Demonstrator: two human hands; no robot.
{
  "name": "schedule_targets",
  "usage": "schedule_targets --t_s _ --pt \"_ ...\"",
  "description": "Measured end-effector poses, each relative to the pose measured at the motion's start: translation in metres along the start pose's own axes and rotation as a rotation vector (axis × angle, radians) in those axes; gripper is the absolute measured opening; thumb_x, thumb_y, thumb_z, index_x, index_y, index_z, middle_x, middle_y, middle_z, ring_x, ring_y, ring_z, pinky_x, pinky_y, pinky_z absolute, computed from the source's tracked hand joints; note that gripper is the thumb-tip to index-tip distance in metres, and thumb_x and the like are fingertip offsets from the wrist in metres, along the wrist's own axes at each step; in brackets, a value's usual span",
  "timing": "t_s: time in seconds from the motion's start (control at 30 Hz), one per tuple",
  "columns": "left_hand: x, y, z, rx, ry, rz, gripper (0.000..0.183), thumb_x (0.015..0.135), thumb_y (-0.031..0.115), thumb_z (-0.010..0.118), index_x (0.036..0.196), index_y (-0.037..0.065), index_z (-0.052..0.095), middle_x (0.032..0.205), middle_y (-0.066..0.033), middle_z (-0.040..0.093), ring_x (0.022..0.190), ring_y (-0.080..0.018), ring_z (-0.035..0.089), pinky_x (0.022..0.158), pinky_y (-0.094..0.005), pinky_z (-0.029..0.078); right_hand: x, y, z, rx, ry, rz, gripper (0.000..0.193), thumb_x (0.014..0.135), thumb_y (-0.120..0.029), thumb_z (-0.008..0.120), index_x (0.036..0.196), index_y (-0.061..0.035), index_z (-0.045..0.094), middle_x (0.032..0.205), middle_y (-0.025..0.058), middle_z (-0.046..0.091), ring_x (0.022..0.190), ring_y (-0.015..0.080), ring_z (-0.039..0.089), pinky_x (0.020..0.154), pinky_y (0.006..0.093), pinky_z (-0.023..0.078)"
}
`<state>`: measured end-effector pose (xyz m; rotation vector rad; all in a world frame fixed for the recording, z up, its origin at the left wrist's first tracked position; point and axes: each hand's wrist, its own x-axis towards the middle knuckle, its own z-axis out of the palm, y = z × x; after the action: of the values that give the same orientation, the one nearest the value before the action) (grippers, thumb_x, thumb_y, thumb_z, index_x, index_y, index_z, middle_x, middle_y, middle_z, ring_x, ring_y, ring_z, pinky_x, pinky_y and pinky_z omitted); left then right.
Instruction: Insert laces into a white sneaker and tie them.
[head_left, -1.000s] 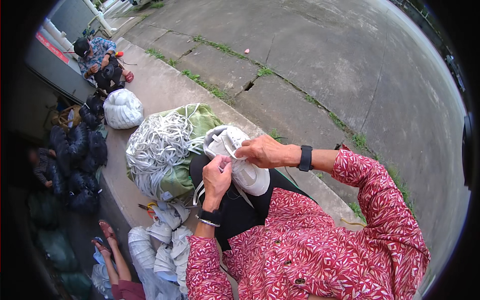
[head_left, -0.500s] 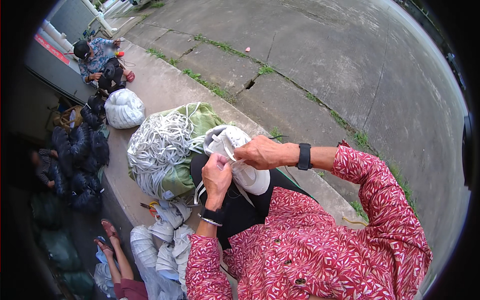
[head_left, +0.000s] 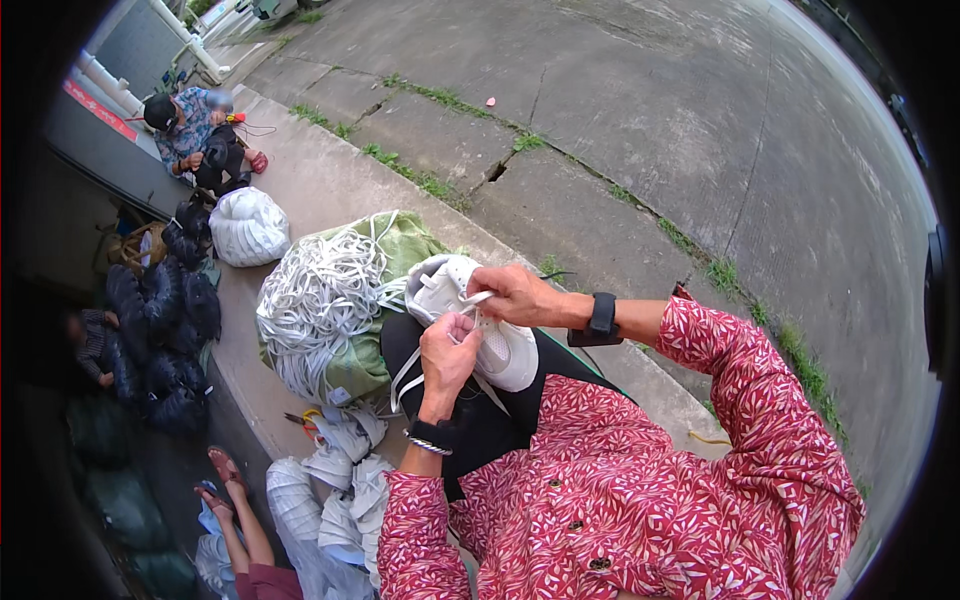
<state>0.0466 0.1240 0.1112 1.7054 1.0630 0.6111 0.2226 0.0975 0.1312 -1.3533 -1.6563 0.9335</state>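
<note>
A white shoe upper [head_left: 507,358] lies across my knees, its opening turned away from me. Over its lacing area my right hand [head_left: 515,298] pinches a white shoelace [head_left: 480,297]. Just to the left and slightly lower, my left hand [head_left: 448,358] has thumb and fingertips pressed together at the shoe's edge, on the lace as well. A loose white lace end [head_left: 397,385] hangs down beside my left hand. Beyond the shoe, a large tangle of white laces [head_left: 318,285] lies on a green sack [head_left: 405,240].
White shoe uppers [head_left: 345,480] and scissors with orange-yellow handles [head_left: 307,420] lie at the lower left. A white bundle [head_left: 249,227] stands past the sack, with dark bundles [head_left: 160,320] further left. Co-workers sit nearby; one person [head_left: 190,135] handles a dark piece.
My right hand has shifted a little left and up, lifting the lace off the shoe. My left hand has moved slightly right, closer to it.
</note>
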Motion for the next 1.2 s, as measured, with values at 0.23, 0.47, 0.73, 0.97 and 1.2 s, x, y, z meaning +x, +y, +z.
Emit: schedule_targets --t_s 0.23,0.47,0.73,0.97,1.2 --pt "0.002 0.017 -0.001 0.487 0.074 0.080 0.021 0.072 0.018 0.067 0.067 0.001 0.056 0.056 -0.0093 0.056 0.049 -0.0193 0.054 0.050 -0.0338 0.043 -0.002 0.015 0.008 0.424 -0.066 0.291 0.013 0.090 -0.011 0.046 0.088 -0.0021 0.055 0.069 0.0004 0.056 0.062 0.0072 0.056 0.055 0.0224 0.048" --pt "-0.018 0.017 -0.023 0.357 -0.044 0.094 0.015 0.072 0.011 0.064 0.067 0.001 0.054 0.053 -0.0088 0.053 0.046 -0.0184 0.051 0.048 -0.0310 0.040 -0.001 0.021 0.006 0.534 -0.065 0.324 0.014 0.088 -0.012 0.050 0.087 -0.0005 0.058 0.067 0.0013 0.056 0.061 0.0074 0.055 0.052 0.0242 0.046" --pt "-0.013 0.026 -0.014 0.554 0.246 0.296 0.012 0.074 0.009 0.062 0.071 0.004 0.051 0.063 -0.0136 0.055 0.057 -0.0334 0.056 0.050 -0.0422 0.041 0.004 -0.002 0.002 -0.146 -0.111 -0.180 0.024 0.072 -0.009 0.060 0.095 -0.0062 0.063 0.078 0.0131 0.064 0.070 0.0285 0.062 0.060 0.0380 0.047" --pt "-0.011 0.023 -0.012 0.591 0.274 0.299 0.016 0.073 0.011 0.066 0.073 0.003 0.052 0.057 -0.0105 0.052 0.051 -0.0281 0.053 0.048 -0.0387 0.039 0.004 0.003 0.004 -0.336 -0.004 -0.202 0.014 0.071 -0.009 0.061 0.082 -0.0037 0.054 0.072 0.0150 0.060 0.070 0.0335 0.059 0.059 0.0412 0.044" --pt "-0.016 -0.011 -0.035 0.066 0.203 -0.130 0.018 0.082 0.014 0.061 0.089 -0.001 0.054 0.055 -0.0001 0.050 0.042 -0.0083 0.047 0.037 -0.0234 0.035 -0.016 0.017 0.021 0.018 0.263 -0.001 0.011 0.081 -0.008 0.061 0.084 -0.0019 0.053 0.068 0.0081 0.056 0.063 0.0158 0.053 0.058 0.0305 0.043"
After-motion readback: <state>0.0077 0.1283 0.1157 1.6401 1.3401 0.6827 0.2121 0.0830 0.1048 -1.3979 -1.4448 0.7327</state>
